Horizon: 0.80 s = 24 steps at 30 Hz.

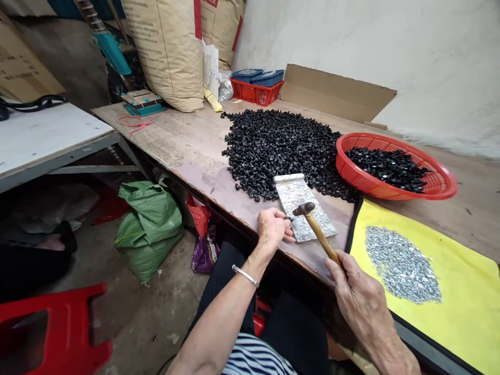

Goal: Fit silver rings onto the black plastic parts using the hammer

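Note:
My left hand [271, 227] pinches a small black plastic part [289, 219] at the edge of a speckled metal plate [299, 195] lying on the wooden workbench [175, 140]. My right hand [363, 297] is closed around the handle of a small wooden-handled hammer [318, 232], whose dark head hangs just above the plate. Beyond the plate spreads a large pile of black plastic parts [277, 151]. A red plastic basket [394, 166] holds more of them. Small silver washers [402, 264] lie heaped on a yellow mat [461, 291] to the right.
Against the wall behind the bench stand large paper sacks [167, 52] and a red crate [255, 91] with blue boxes. A white-topped table [50, 135] stands to the left. A green sack [150, 229] and a red stool [54, 333] are on the concrete floor.

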Each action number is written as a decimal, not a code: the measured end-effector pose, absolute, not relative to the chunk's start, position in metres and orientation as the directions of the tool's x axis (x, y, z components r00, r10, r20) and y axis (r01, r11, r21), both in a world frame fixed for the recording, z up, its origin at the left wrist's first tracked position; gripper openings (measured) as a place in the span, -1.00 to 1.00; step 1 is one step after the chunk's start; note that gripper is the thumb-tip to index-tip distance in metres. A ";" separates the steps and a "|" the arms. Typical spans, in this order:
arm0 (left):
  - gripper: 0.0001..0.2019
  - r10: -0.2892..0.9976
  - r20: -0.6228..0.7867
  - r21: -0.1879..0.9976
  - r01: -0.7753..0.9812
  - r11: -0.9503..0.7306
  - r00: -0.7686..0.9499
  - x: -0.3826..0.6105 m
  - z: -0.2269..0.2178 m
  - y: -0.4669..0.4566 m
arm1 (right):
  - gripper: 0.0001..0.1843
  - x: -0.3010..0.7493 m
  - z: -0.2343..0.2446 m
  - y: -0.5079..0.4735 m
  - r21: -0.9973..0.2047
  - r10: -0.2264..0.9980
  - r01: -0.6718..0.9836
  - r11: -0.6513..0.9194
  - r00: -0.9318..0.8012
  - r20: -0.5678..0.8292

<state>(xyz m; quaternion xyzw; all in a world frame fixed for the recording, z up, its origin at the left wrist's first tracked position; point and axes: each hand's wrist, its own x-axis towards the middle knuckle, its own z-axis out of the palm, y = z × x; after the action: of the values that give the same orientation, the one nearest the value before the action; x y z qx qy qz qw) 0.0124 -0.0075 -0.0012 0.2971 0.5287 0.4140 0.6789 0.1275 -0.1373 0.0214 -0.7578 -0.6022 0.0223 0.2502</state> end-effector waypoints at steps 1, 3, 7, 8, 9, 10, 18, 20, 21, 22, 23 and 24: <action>-0.83 0.876 -0.472 0.840 -0.252 0.480 0.098 0.012 -0.001 -0.008 | -0.57 0.125 0.023 -0.137 -0.395 0.908 0.909 -0.135 0.273 0.319; -0.83 0.873 -0.476 0.835 -0.257 0.486 0.105 0.012 -0.001 -0.008 | -0.59 0.120 0.025 -0.137 -0.361 0.870 0.923 -0.132 0.282 0.405; -0.83 0.869 -0.484 0.831 -0.259 0.492 0.100 0.013 0.000 -0.008 | -0.60 0.115 0.021 -0.135 -0.106 0.921 0.986 -0.129 0.159 0.355; -0.83 0.871 -0.481 0.832 -0.262 0.488 0.095 0.013 0.001 -0.008 | -0.60 0.116 0.019 -0.135 -0.053 0.939 0.991 -0.119 0.130 0.319; -0.82 0.873 -0.478 0.834 -0.265 0.485 0.092 0.013 0.001 -0.008 | -0.60 0.116 0.018 -0.135 -0.027 0.947 0.993 -0.116 0.119 0.297; -0.82 0.875 -0.475 0.834 -0.268 0.482 0.094 0.013 0.001 -0.008 | -0.61 0.117 0.017 -0.135 -0.024 0.948 0.993 -0.119 0.121 0.295; -0.82 0.877 -0.470 0.835 -0.270 0.479 0.103 0.011 0.001 -0.008 | -0.60 0.120 0.025 -0.138 -0.119 0.913 0.984 -0.131 0.167 0.371; -0.83 0.878 -0.468 0.837 -0.268 0.478 0.103 0.011 0.001 -0.008 | -0.61 0.119 0.030 -0.138 -0.144 0.903 0.985 -0.091 0.143 0.405; -0.83 0.878 -0.467 0.837 -0.267 0.477 0.104 0.011 0.001 -0.008 | -0.62 0.119 0.032 -0.138 -0.163 0.885 0.984 -0.072 0.138 0.444; -0.84 0.879 -0.466 0.838 -0.266 0.476 0.104 0.011 0.001 -0.008 | -0.63 0.117 0.033 -0.138 -0.186 0.857 0.981 -0.061 0.147 0.494; -0.84 0.879 -0.465 0.839 -0.266 0.475 0.104 0.011 0.000 -0.008 | -0.63 0.116 0.033 -0.138 -0.210 0.823 0.976 -0.057 0.165 0.543; -0.83 0.879 -0.465 0.839 -0.266 0.475 0.103 0.011 0.000 -0.008 | -0.62 0.115 0.031 -0.138 -0.222 0.798 0.973 -0.063 0.183 0.574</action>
<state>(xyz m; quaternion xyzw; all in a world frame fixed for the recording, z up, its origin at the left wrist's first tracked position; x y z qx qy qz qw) 0.0110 -0.0081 -0.0001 0.2942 0.5217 0.4197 0.6820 0.1146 -0.1382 0.0313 -0.7129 -0.6210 -0.1519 0.2882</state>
